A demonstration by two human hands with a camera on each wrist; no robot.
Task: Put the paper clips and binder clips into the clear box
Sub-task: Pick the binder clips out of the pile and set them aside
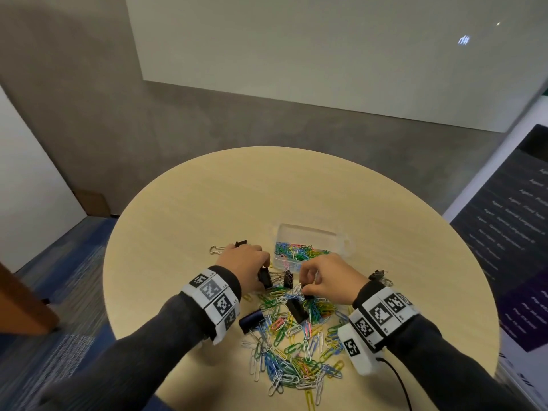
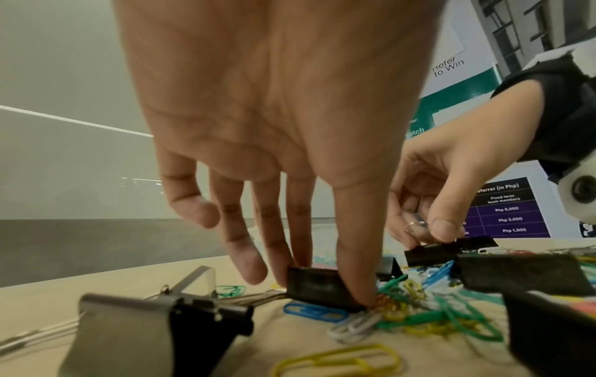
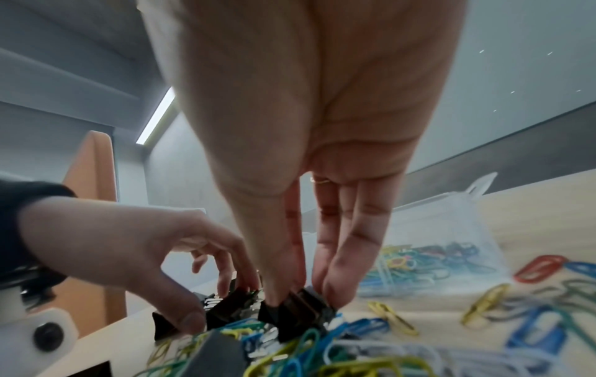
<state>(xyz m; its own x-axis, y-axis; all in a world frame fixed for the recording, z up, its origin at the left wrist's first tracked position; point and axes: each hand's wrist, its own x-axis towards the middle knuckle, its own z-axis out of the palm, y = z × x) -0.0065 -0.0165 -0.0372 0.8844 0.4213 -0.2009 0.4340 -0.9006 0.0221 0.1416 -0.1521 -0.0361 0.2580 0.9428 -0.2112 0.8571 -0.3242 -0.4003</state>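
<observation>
A heap of coloured paper clips (image 1: 296, 345) lies on the round table (image 1: 207, 203), with several black binder clips among them. The clear box (image 1: 314, 241) stands just beyond the heap and holds paper clips. My left hand (image 1: 261, 268) pinches a black binder clip (image 2: 309, 283) between thumb and fingers, low on the table. My right hand (image 3: 303, 298) pinches another black binder clip (image 3: 296, 316) at the heap's far edge, close to the box (image 3: 451, 237). The two hands are a few centimetres apart.
Loose binder clips lie between the hands (image 1: 287, 278), in the heap (image 1: 296, 310), at its left edge (image 1: 250, 320), beyond the left hand (image 1: 240, 243) and at the far right (image 1: 378, 274). A poster board (image 1: 519, 232) stands to the right of the table.
</observation>
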